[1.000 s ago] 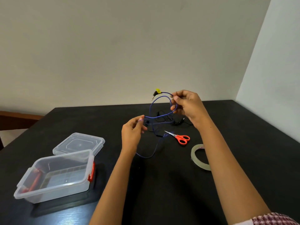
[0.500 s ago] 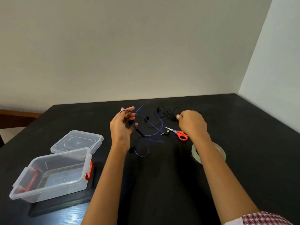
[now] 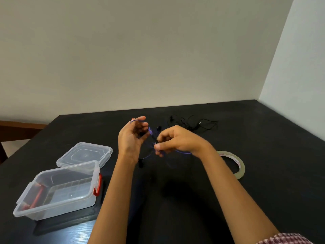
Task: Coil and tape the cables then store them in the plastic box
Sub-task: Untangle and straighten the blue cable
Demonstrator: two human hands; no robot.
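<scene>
- My right hand [image 3: 177, 140] pinches the blue cable [image 3: 150, 131]; my left hand [image 3: 132, 138], fingers loosely curled, carries a loop over its fingertips.
- It looks thin, light and springy, so I judge loops need pinching where they cross.
- The black cable [image 3: 191, 123] lies tangled beyond, tape roll [image 3: 237, 164] right, plastic box [image 3: 58, 189] open left.

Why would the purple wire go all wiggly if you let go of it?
The purple wire is thin and already curves in loose loops between the left hand and right hand, so it is probably floppy and would likely spring out of its coil. It looks light, too, since a pinch holds it up.
</scene>
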